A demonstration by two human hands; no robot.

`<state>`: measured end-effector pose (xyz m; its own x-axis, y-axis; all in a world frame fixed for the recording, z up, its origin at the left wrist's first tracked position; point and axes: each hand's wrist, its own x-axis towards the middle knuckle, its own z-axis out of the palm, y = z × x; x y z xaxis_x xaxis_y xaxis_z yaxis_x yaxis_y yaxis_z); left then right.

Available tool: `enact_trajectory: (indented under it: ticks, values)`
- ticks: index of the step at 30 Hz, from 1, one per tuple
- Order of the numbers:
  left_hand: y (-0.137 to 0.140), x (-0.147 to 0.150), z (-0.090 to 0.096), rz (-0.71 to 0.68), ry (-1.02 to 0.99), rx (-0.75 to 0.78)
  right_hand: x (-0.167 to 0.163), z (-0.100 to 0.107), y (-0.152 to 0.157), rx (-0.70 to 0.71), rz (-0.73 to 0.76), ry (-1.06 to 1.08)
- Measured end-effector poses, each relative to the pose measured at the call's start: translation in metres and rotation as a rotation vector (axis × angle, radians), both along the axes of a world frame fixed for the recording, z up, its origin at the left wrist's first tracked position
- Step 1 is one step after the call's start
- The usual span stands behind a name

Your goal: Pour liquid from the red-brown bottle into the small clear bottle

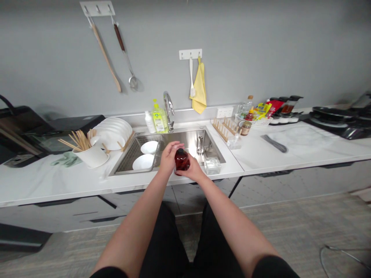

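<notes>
I hold a small dark red bottle [182, 161] with a black cap in front of me, above the front edge of the sink [214, 144]. On its left side my left hand [168, 156] is curved against it, with fingers reaching behind the cap. My right hand [193, 168] grips the bottle from the right, thumb across its lower front. A clear square container [212, 165] stands at the sink's front right rim, close to my right hand. White bowls [144, 162] sit in a wire rack on the sink's left side.
Behind the sink are a faucet [168, 106], a green soap bottle [159, 119] and a white bottle [150, 122]. White plates [116, 129] and a chopstick holder [92, 154] stand left. Wooden racks [222, 130], a jar [245, 128] and a condiment basket [259, 122] are right.
</notes>
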<state>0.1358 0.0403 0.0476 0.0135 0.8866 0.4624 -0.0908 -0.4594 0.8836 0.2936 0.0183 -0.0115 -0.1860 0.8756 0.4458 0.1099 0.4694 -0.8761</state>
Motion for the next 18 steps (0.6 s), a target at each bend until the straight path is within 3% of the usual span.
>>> enact_trajectory:
  ticks: [9, 18]
  values:
    - [-0.003, -0.003, -0.009, 0.082, 0.058, 0.049, 0.0, 0.006, -0.005, -0.018, 0.005, -0.051]
    - [-0.004, -0.015, -0.016, 0.067, 0.117, 0.052, 0.001, 0.001, -0.003, 0.005, -0.011, -0.074]
